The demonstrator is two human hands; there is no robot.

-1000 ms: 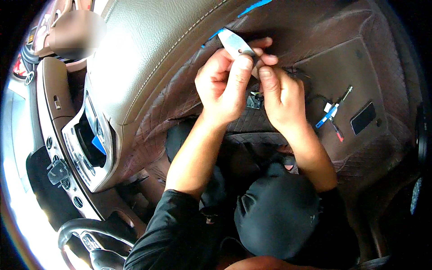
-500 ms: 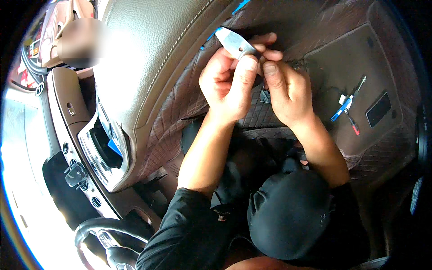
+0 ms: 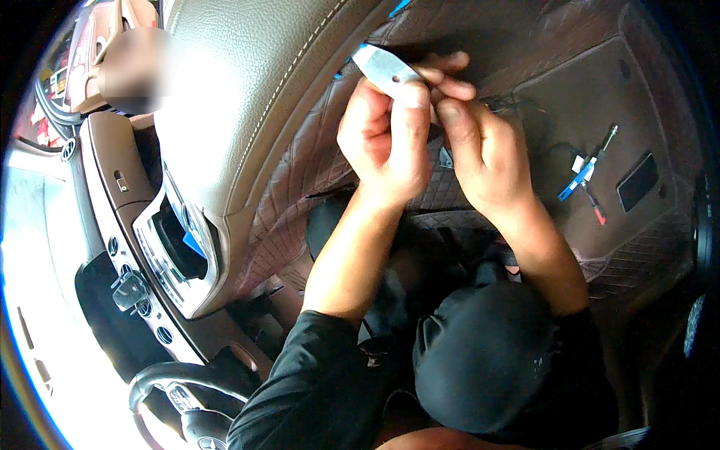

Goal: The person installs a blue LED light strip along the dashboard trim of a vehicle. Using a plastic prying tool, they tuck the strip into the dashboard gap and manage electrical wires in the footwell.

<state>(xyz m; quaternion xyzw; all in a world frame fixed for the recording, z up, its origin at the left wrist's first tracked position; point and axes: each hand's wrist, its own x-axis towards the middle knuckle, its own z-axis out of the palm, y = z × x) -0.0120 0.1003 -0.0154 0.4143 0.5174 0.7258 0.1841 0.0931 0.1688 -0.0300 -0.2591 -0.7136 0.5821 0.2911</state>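
My left hand (image 3: 386, 142) is closed on a flat silver metal blade (image 3: 386, 69) with a small hole, thumb over its rear part. Its pointed end is at a blue strip (image 3: 337, 75) by the lower edge of the pale leather console (image 3: 225, 105) with stitching; whether it is wedged in is unclear. My right hand (image 3: 487, 150) is closed beside the left, fingers and thumb at the blade's rear end, which they partly hide.
A quilted floor mat (image 3: 562, 90) holds blue and red-handled tools (image 3: 581, 180) and a dark phone (image 3: 637, 181) at right. My dark-clad knee (image 3: 480, 352) is below. A steering wheel (image 3: 180, 371) and a phone mount (image 3: 131, 289) are at left.
The view has turned slightly, shifting the mat's tools and phone rightward in the picture. The blade stays at the console edge in both hands, whose grip looks much the same.
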